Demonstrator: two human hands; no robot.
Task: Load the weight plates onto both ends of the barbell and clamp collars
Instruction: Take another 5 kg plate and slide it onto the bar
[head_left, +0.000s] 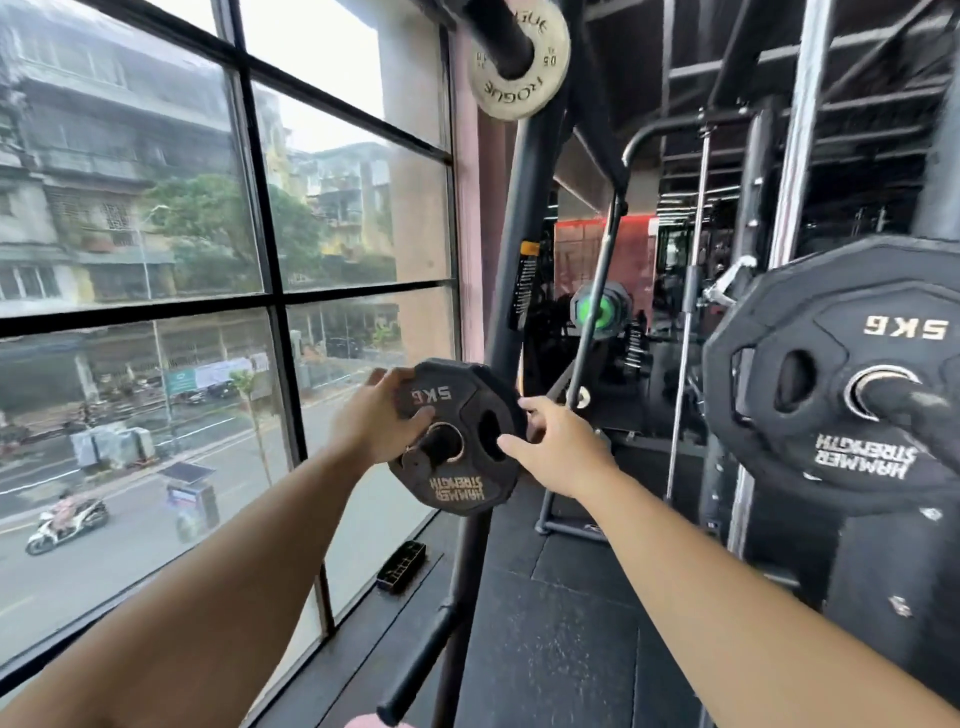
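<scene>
Close by on your right, a second plate (810, 457) sits on a bar. It is black, many-sided and marked 5 KG. Past it, your left hand (376, 421) wraps the top left edge of the plate (462, 483), with the thumb flat on its face. Your right hand (556, 447) hooks the right edge, fingers curled behind the rim. That plate hangs on a short peg (439, 444) on the rack post, beside the window (156, 208). If you pull it off crooked, the hole may catch on the peg, and the plate could slip and drop on your feet. It looks like dull rubber, with flat sides, two grip holes and a shiny metal ring. Higher up hangs a pale round plate (511, 91).
</scene>
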